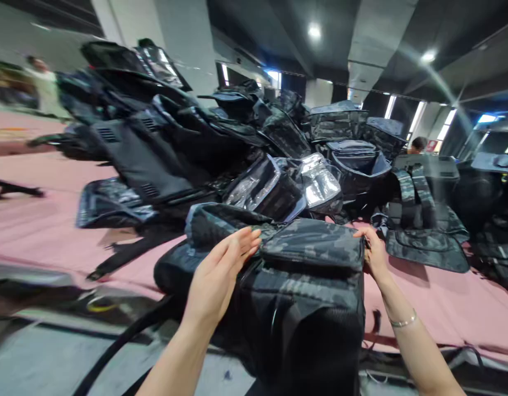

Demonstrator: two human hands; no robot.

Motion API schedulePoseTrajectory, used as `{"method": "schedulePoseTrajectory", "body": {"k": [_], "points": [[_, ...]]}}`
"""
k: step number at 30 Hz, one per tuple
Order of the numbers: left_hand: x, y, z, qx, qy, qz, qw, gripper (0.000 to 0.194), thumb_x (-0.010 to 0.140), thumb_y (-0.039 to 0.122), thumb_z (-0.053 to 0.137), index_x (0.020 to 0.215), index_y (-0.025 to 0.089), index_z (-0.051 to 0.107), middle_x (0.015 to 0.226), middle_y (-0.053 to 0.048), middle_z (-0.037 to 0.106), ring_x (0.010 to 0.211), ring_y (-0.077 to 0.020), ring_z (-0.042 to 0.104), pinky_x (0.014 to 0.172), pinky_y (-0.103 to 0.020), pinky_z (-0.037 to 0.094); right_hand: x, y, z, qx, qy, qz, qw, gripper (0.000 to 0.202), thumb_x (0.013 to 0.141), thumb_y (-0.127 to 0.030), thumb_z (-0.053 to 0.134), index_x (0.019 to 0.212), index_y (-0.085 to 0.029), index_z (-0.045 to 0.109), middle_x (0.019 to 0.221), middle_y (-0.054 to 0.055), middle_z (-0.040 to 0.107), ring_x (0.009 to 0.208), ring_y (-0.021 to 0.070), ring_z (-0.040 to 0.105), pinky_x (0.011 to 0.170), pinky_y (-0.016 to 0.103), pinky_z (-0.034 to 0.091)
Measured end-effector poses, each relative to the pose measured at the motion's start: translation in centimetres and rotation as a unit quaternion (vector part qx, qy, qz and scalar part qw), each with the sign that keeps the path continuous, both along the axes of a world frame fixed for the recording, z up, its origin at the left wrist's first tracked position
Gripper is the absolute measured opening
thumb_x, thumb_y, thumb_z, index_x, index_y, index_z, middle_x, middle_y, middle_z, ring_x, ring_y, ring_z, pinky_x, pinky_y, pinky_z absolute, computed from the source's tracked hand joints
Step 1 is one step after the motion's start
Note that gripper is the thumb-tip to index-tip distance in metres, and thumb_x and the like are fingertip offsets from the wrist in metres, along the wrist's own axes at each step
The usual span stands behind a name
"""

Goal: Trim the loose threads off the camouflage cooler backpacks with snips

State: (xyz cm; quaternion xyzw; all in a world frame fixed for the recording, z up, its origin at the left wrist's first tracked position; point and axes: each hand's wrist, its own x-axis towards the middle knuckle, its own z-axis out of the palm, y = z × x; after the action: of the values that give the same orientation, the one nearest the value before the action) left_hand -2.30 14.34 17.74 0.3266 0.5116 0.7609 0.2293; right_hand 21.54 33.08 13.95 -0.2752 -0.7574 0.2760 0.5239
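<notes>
A dark camouflage backpack (312,247) stands at the table's front edge, its flat top facing up and its mesh side pocket toward me. My left hand (227,267) lies against the left side of its top, fingers stretched out and close together, gripping nothing. At the far right corner of the top, my right hand (373,250) has its fingers bent round the edge and pinches it. Part of those fingers is hidden behind the bag. A black strap (126,341) hangs down at the lower left.
Many more camouflage bags (155,148) are heaped behind on the pink-covered table (39,220), some open with shiny silver lining. Another bag with straps (427,247) lies at the right. Far off at the left stands a person (45,88); a head shows at the right back.
</notes>
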Motion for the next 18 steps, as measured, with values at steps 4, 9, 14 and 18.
{"method": "schedulePoseTrajectory", "body": {"k": [4,9,14,18], "points": [[2.2,-2.2,-1.6,-0.011,0.016,0.053,0.998,0.042,0.074,0.050,0.061,0.102,0.019,0.062,0.111,-0.006,0.065,0.107,-0.0219,0.058,0.101,-0.038,0.041,-0.3,3.3,-0.3,-0.068,0.021,-0.030,0.997,0.015,0.069,-0.027,0.049,0.080,-0.019,0.055,0.080,0.001,0.056,0.075,0.0174,0.051,0.070,0.028,0.040],[4.8,-1.9,-5.2,-0.098,0.065,-0.010,0.993,0.047,0.074,0.055,0.058,0.106,0.021,0.061,0.112,-0.007,0.064,0.106,-0.0236,0.058,0.099,-0.039,0.044,-0.5,6.1,-0.7,-0.071,0.036,-0.041,0.996,0.015,0.073,-0.034,0.047,0.076,-0.020,0.052,0.076,0.001,0.055,0.075,0.0179,0.052,0.070,0.027,0.040],[8.8,0.3,-8.7,-0.126,0.160,-0.046,0.978,0.057,0.064,0.051,0.069,0.111,0.021,0.057,0.110,-0.008,0.062,0.074,-0.0166,0.064,0.074,-0.031,0.055,-0.1,8.3,-1.6,-0.086,0.051,-0.049,0.994,0.017,0.075,-0.037,0.044,0.076,-0.020,0.049,0.073,-0.001,0.052,0.070,0.0162,0.049,0.066,0.026,0.040],[10.4,0.1,-12.2,-0.152,0.229,-0.047,0.960,0.044,0.071,0.053,0.061,0.100,0.020,0.063,0.095,-0.006,0.068,0.078,-0.0200,0.065,0.074,-0.030,0.055,1.3,9.3,-2.1,-0.098,0.062,-0.064,0.991,0.017,0.073,-0.036,0.045,0.075,-0.020,0.049,0.074,0.000,0.052,0.070,0.0165,0.049,0.067,0.027,0.041]]}}
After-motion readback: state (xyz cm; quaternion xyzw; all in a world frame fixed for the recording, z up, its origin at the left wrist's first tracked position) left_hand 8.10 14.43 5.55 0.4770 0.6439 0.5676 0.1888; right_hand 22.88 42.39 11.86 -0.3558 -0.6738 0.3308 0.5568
